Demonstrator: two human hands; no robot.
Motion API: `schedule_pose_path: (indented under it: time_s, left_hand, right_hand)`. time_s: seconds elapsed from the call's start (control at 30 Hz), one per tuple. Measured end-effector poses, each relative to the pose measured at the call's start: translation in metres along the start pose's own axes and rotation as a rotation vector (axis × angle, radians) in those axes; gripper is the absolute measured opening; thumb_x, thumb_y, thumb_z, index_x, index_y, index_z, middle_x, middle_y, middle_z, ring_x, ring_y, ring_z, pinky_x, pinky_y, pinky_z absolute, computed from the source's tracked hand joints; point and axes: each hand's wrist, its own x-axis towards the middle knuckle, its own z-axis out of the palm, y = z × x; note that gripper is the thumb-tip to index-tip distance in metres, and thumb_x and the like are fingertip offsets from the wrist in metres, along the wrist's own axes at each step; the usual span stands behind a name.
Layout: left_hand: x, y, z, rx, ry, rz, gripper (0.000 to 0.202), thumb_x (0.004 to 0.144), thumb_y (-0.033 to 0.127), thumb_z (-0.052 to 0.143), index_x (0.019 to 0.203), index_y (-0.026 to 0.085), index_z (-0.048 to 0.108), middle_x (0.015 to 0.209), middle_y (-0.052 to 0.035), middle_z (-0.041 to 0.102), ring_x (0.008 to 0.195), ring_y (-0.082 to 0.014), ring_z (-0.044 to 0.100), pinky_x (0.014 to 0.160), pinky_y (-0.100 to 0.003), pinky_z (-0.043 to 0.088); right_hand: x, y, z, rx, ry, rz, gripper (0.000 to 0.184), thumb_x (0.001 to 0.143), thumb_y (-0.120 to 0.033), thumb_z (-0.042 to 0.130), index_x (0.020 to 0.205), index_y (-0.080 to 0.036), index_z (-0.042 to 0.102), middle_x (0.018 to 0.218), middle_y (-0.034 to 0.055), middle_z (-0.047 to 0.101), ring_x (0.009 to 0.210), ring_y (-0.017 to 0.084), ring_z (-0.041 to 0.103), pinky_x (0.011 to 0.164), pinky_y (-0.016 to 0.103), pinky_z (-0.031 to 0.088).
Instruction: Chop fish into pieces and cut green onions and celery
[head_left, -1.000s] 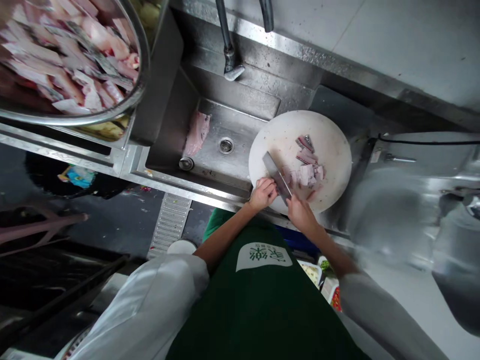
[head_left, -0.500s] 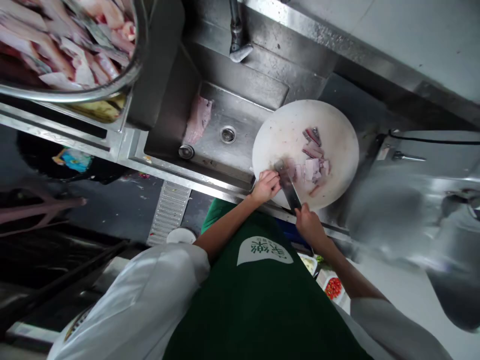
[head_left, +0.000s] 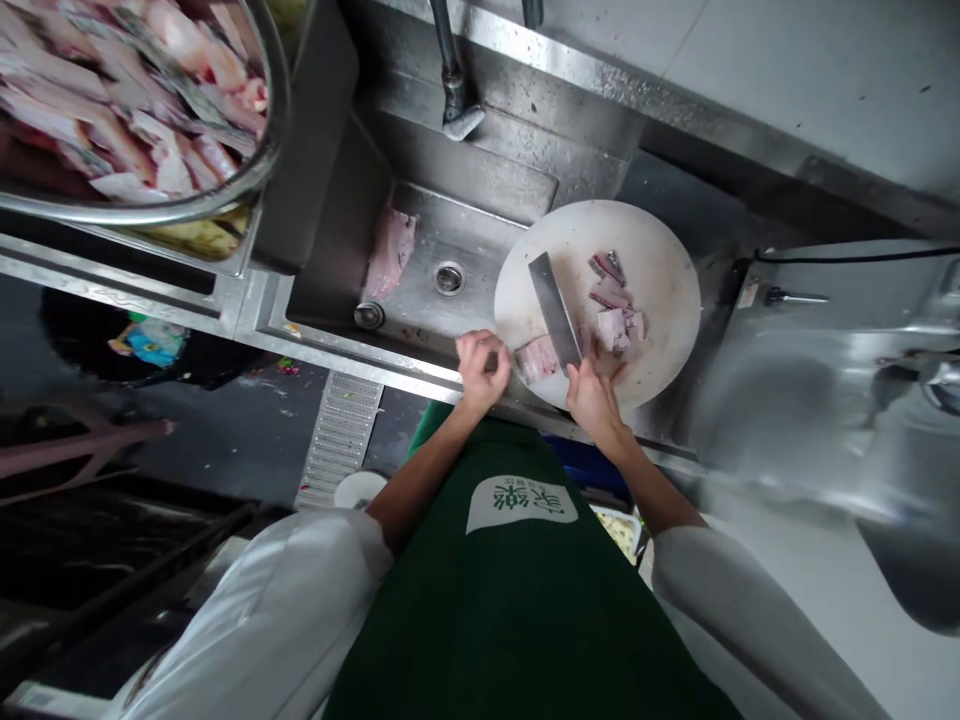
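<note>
The right hand [head_left: 595,398] grips a cleaver [head_left: 553,312] over the board [head_left: 664,290], where the fish slab [head_left: 535,360] could skid because the left hand [head_left: 481,372], loosely curled, seems empty beside it.

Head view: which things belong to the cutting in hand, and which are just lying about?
In use:
cleaver, held in the right hand
round white board
cut pieces and larger slab on it

Lying about:
tap
perforated metal strip on the floor
slab in the sink and metal bowl of raw strips, both apart from the hands, though possibly connected
</note>
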Motion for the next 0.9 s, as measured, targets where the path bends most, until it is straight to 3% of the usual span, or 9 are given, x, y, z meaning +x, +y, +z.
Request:
schedule_pose_path:
  time_s: [0.1,0.17,0.23,0.4,0.5,0.73,0.83,0.9]
  left_hand:
    - [-0.009,-0.010,-0.024,0.070,0.141,-0.044,0.014,0.103,0.031,0.053,0.096,0.024,0.061,0.090,-0.0062,0.066,0.091,-0.0232,0.062,0.089,-0.045,0.048]
    - [-0.017,-0.010,-0.025,0.091,0.153,-0.058,0.013,0.104,0.030,0.053,0.096,0.024,0.061,0.090,-0.0062,0.066,0.091,-0.0229,0.062,0.088,-0.044,0.048]
    - [-0.023,-0.003,-0.015,0.072,0.069,-0.028,0.014,0.105,0.030,0.052,0.098,0.023,0.063,0.095,-0.0070,0.067,0.094,-0.0230,0.063,0.089,-0.044,0.049]
    - [-0.033,0.013,0.025,-0.052,-0.317,0.159,0.024,0.106,0.037,0.052,0.108,0.021,0.070,0.113,-0.0116,0.068,0.108,-0.0244,0.063,0.093,-0.042,0.052]
    - [-0.037,0.010,0.035,-0.054,-0.396,0.169,0.028,0.105,0.039,0.054,0.117,0.021,0.071,0.120,-0.0133,0.068,0.114,-0.0259,0.062,0.098,-0.045,0.052]
    - [-0.034,0.006,0.034,-0.050,-0.411,0.120,0.028,0.104,0.041,0.056,0.115,0.020,0.073,0.117,-0.0135,0.068,0.111,-0.0258,0.063,0.097,-0.045,0.052]
    - [-0.031,0.005,0.026,-0.040,-0.383,0.133,0.028,0.105,0.042,0.054,0.111,0.022,0.072,0.111,-0.0110,0.069,0.108,-0.0236,0.065,0.094,-0.042,0.053]
    - [-0.029,0.002,0.017,-0.012,-0.297,0.117,0.027,0.106,0.041,0.052,0.107,0.022,0.072,0.106,-0.0101,0.069,0.103,-0.0230,0.064,0.091,-0.041,0.053]
  right_hand:
    - [-0.011,-0.005,-0.007,-0.023,0.050,0.009,0.041,0.109,-0.030,0.029,0.130,-0.006,0.056,0.094,0.0203,0.076,0.088,0.031,0.073,0.074,0.033,0.048]
    - [-0.015,-0.005,-0.006,-0.017,0.132,0.013,0.044,0.110,-0.032,0.027,0.131,-0.006,0.056,0.096,0.0213,0.076,0.091,0.031,0.073,0.077,0.034,0.049]
    - [-0.012,-0.006,0.002,-0.021,0.116,0.019,0.042,0.110,-0.030,0.029,0.129,-0.006,0.057,0.099,0.0226,0.075,0.094,0.031,0.074,0.081,0.034,0.050]
    - [0.014,-0.011,0.024,-0.049,-0.061,0.009,0.033,0.109,-0.023,0.035,0.125,-0.007,0.059,0.106,0.0218,0.076,0.099,0.028,0.074,0.083,0.032,0.050]
    - [0.014,-0.002,0.027,-0.026,-0.059,-0.019,0.032,0.110,-0.024,0.036,0.125,-0.008,0.059,0.107,0.0202,0.076,0.101,0.028,0.073,0.082,0.031,0.049]
    - [-0.038,0.043,0.039,-0.060,-0.153,0.042,0.029,0.110,-0.026,0.036,0.120,-0.010,0.058,0.095,0.0177,0.075,0.094,0.028,0.075,0.076,0.031,0.046]
    - [-0.035,0.042,0.034,-0.071,-0.094,0.068,0.029,0.110,-0.027,0.037,0.121,-0.010,0.058,0.098,0.0190,0.076,0.095,0.028,0.075,0.076,0.031,0.046]
    - [-0.028,0.030,0.029,-0.087,-0.031,0.080,0.031,0.110,-0.024,0.034,0.123,-0.009,0.057,0.098,0.0201,0.076,0.094,0.028,0.075,0.076,0.031,0.047]
